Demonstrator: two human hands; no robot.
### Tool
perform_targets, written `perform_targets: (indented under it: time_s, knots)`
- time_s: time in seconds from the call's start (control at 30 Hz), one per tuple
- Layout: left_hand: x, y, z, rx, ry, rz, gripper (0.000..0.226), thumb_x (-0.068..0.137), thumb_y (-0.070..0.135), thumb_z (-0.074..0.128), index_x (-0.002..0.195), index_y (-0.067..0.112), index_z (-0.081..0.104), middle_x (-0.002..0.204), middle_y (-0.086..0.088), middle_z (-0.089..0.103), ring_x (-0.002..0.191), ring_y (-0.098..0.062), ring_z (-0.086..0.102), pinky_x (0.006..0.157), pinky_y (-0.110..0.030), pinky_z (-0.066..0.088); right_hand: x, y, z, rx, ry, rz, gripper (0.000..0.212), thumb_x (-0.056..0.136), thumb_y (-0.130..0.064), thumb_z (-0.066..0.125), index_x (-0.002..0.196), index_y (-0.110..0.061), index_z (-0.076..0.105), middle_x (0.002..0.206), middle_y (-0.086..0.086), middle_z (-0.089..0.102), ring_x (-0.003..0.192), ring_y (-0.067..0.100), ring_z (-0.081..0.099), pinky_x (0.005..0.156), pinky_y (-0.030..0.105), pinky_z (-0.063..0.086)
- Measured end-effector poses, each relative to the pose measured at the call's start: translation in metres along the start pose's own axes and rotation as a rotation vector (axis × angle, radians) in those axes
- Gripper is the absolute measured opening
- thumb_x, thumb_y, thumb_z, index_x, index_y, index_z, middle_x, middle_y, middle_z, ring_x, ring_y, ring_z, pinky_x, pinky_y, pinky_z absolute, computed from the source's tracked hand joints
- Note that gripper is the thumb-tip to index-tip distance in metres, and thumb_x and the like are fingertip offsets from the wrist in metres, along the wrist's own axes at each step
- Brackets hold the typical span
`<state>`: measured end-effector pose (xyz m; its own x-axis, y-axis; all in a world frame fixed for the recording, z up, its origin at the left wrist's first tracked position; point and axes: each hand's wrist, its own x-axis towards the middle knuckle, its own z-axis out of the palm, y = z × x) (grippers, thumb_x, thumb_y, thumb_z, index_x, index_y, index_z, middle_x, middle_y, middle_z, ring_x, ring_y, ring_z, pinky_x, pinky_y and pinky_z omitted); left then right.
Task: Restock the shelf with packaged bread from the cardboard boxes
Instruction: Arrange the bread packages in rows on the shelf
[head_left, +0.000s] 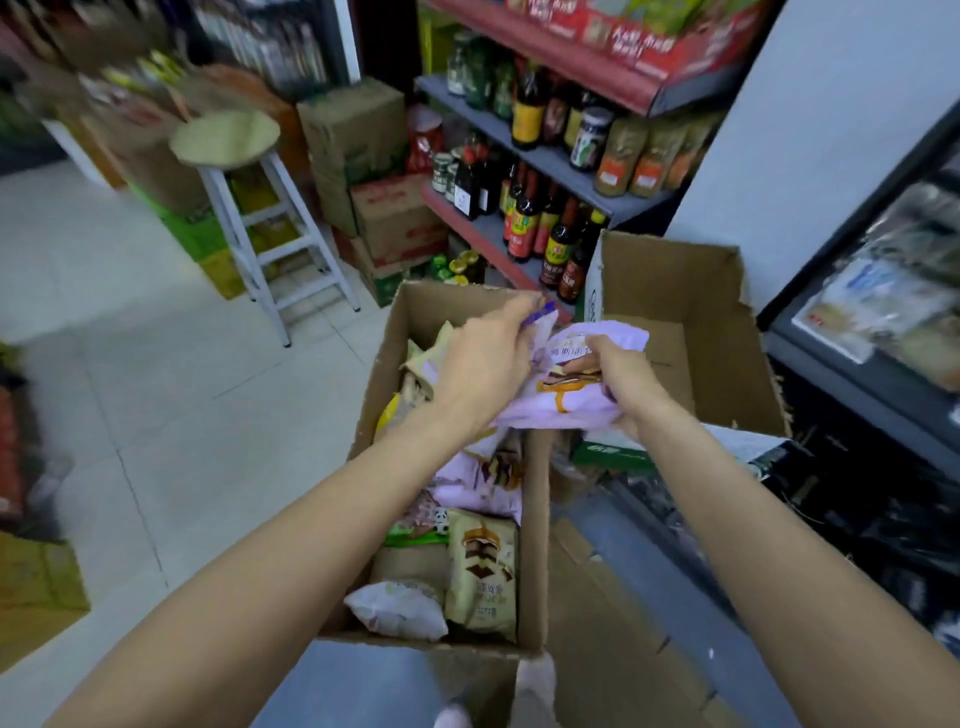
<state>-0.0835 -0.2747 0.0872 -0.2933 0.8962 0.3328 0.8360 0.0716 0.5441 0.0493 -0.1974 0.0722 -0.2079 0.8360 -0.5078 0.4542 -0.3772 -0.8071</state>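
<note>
1. A small shop aisle with a pale tiled floor (156, 415); a sauce-bottle shelf (545, 156) stands ahead, a white stool (244, 171) to the left.
2. The lilac bread packets (571, 395) are held just above the open cardboard box (535, 545), between both hands.
3. The left hand (483, 364) pinches a packet's top edge, fingers curled on it; the right hand (623, 384) has its fingers clamped round the bundle.
4. The box is well filled: lilac, beige and white bread packs (483, 577) lie loosely stacked.
5. The second box (691, 332), just beyond, looks empty.
6. Judging by this, one box seems finished and most of this one remains; no bread shelf is visible.
</note>
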Motion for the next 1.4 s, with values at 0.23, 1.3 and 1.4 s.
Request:
perform_targets:
  time_s: [0.23,1.3,1.4]
  knots:
    - [0.026,0.083,-0.001,0.105,-0.153,0.887,0.021,0.082,0.017,0.044,0.09,0.011,0.062,0.118,-0.019,0.065,0.098,-0.031,0.068,0.063,-0.031,0.055,-0.05,-0.041,-0.093,0.48,-0.187,-0.108,0.041,0.085,-0.047,0.061,0.105,-0.013,0.068,0.092,0.01,0.073,0.079,0.023,0.069,0.077,0.035,0.058]
    - [0.248,0.476,0.14,-0.761,-0.209,-0.04,0.056,0.071,0.033,0.081,0.113,0.008,0.055,0.109,-0.003,0.06,0.096,-0.021,0.057,0.082,-0.031,0.047,-0.052,-0.041,-0.582,0.117,0.763,-0.684,0.039,0.089,0.009,0.042,0.105,-0.018,0.065,0.117,0.014,0.065,0.104,0.031,0.063,0.095,0.04,0.051]
    - [0.275,0.5,0.172,-0.841,-0.234,-0.163,0.065,0.075,0.035,0.078,0.123,0.003,0.047,0.116,-0.01,0.057,0.101,-0.023,0.055,0.082,-0.031,0.045,-0.045,-0.048,-0.589,0.007,0.813,-0.73,0.059,0.091,0.01,0.04,0.139,-0.025,0.043,0.134,-0.008,0.046,0.083,0.015,0.056,0.065,0.017,0.049]
